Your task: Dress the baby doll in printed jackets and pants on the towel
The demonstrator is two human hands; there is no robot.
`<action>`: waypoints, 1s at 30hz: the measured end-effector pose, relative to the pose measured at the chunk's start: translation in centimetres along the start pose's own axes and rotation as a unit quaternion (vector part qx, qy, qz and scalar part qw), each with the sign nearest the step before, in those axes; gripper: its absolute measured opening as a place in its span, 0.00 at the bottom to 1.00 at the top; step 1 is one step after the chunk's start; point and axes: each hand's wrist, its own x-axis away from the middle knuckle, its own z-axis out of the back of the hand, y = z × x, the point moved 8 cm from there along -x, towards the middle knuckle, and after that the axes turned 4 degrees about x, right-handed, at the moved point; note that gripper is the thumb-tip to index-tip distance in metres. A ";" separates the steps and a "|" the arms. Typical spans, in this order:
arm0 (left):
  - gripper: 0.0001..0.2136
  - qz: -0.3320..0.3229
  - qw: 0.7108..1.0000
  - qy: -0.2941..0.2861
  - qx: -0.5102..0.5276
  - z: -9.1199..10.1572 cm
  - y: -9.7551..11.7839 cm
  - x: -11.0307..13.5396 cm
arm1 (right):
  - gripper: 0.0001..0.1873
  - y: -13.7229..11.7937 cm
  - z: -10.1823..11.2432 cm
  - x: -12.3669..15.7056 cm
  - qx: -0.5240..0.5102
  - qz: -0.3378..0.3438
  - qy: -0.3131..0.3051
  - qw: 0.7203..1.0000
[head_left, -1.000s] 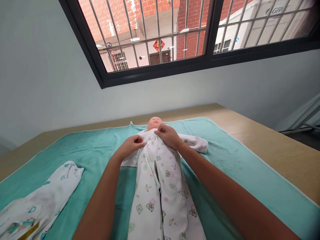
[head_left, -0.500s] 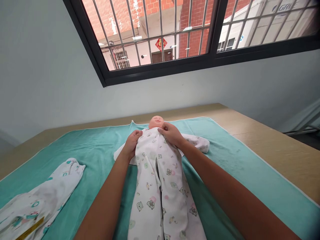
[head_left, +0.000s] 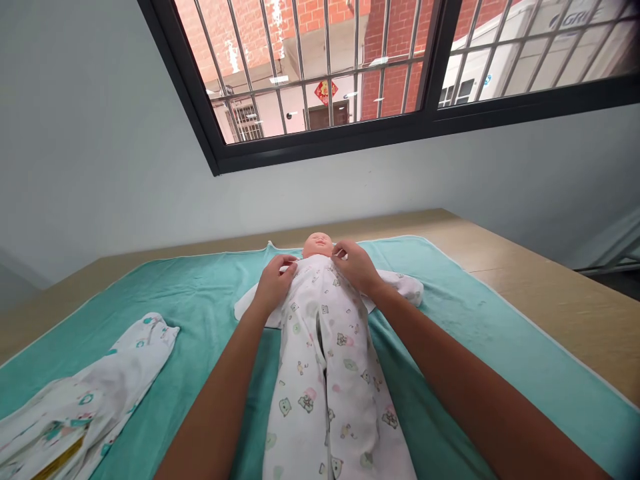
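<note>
A baby doll (head_left: 319, 244) lies on its back, its head toward the wall. A white baby outfit (head_left: 325, 347) printed with small bears covers its body up to the neck, with two long legs running toward me. One printed sleeve (head_left: 407, 287) spreads out to the right, and white cloth also shows at the left. My left hand (head_left: 276, 280) pinches the outfit's upper edge at the left shoulder. At the right of the neck, my right hand (head_left: 356, 265) has thumb and forefinger closed on the same upper edge, close to the doll's head.
A teal blanket (head_left: 200, 333) lies under the doll on a wooden table (head_left: 560, 313). Another white printed baby garment (head_left: 115, 373) lies at the left, with a yellow strip (head_left: 63, 460) on it. Behind the table are a wall (head_left: 300, 200) and a barred window (head_left: 325, 67).
Both hands have shifted slightly along the outfit's upper edge, the right one outward from the middle of the neck. The whole view has moved a little.
</note>
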 end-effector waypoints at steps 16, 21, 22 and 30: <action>0.20 -0.032 0.990 -0.096 -0.102 -3.6 2.2 1.1 | 0.13 3.4 2.9 0.8 0.341 -0.154 -0.288 0.881; 0.18 -0.082 0.988 -0.101 -0.087 -5.0 5.9 2.6 | 0.05 3.3 3.0 -0.2 0.181 -0.124 -0.248 0.943; 0.17 -0.088 0.985 -0.122 -0.082 -5.5 6.5 2.8 | 0.05 3.2 3.4 -0.5 0.148 -0.123 -0.234 0.953; 0.14 -0.012 0.986 -0.133 -0.103 -8.3 9.4 1.5 | 0.12 4.0 5.8 -1.3 -0.102 -0.157 -0.142 0.972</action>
